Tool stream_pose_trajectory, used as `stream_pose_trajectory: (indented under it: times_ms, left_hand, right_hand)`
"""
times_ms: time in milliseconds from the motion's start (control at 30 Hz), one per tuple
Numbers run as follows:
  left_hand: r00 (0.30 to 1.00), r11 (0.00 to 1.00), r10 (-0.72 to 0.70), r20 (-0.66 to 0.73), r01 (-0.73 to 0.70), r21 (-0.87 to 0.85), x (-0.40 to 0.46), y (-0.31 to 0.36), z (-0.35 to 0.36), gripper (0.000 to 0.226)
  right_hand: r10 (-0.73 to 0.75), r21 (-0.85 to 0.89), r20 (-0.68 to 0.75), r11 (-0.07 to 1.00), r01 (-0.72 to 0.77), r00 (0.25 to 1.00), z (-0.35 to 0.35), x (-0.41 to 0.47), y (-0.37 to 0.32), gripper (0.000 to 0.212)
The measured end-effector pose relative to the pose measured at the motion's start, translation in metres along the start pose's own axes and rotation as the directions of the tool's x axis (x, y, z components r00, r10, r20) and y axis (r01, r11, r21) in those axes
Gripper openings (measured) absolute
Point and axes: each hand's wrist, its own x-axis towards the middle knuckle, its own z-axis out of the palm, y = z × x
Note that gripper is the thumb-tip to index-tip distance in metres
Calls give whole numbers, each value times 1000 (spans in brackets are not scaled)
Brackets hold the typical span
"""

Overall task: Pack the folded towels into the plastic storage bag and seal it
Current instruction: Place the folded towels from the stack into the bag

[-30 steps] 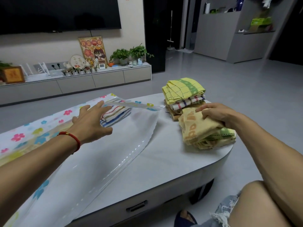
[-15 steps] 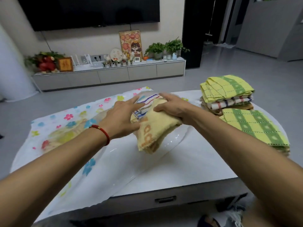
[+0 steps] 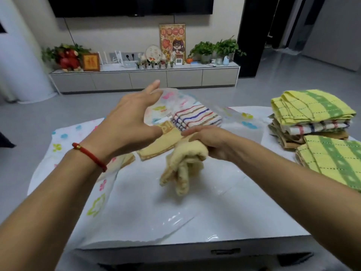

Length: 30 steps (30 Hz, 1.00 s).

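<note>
Left hand (image 3: 127, 126), fingers spread, lifts the flowered clear plastic storage bag (image 3: 170, 100) open at frame centre. Right hand (image 3: 211, 142) grips a folded yellow towel (image 3: 183, 163), apparently feeding it beside the striped towel (image 3: 195, 118) inside.

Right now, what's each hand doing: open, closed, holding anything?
Left hand: open, fingers straight, lifting the storage bag's top flap.
Right hand: closed, gripping the yellow towel.

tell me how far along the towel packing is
Done: one striped towel already lies inside the floral storage bag. In hand: right hand pushes a yellow towel in while left hand lifts the flap. Left: the towel stack, the green checked towel, then sealing.
</note>
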Motion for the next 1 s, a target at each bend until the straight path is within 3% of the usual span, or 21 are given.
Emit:
stream_pose_trajectory:
  times_ms: [67,167,233,333,400,500,600,667,733,800,1000]
  left_hand:
    - [1000,999,-5,-17,4,-46,8,-2,-7,91]
    - [999,992,-21,-48,15,-123,19,-7,-17,86]
    - [998,986,-24,-54,14,-165,25,-13,-21,85]
    - [1000,982,-10,14,13,-191,30,-23,-24,87]
    - [999,973,-11,52,23,-229,31,-27,-26,87]
    - [998,968,-13,65,29,-250,30,-33,-28,86]
    - [995,970,-22,100,45,-240,26,-32,-27,86]
    - [991,975,-18,133,48,-219,24,-29,-27,86]
    - [987,983,-11,162,40,-179,23,-24,-27,84]
    - [988,990,-6,157,28,-140,22,-19,-27,83]
    - [969,1000,-18,245,23,-16,16,-14,-20,84]
  right_hand:
    - [-41,196,0,980,40,999,27,35,-10,26]
    - [-147,368,-194,906,211,970,58,84,-25,28]
    - [-171,321,-305,908,270,937,76,107,-15,29]
    - [-71,181,-295,975,129,953,103,119,27,44]
    - [-102,70,-331,989,132,938,114,123,52,48]
    - [-141,96,-431,975,201,891,126,123,62,48]
    - [-177,24,-406,979,204,896,128,118,58,51]
    - [-178,-41,-384,984,175,906,123,114,54,56]
    - [-115,-88,-459,993,83,881,118,110,58,57]
    - [-40,-35,-505,999,26,862,118,101,65,56]
    - [-70,-45,-112,997,65,991,85,91,63,54]
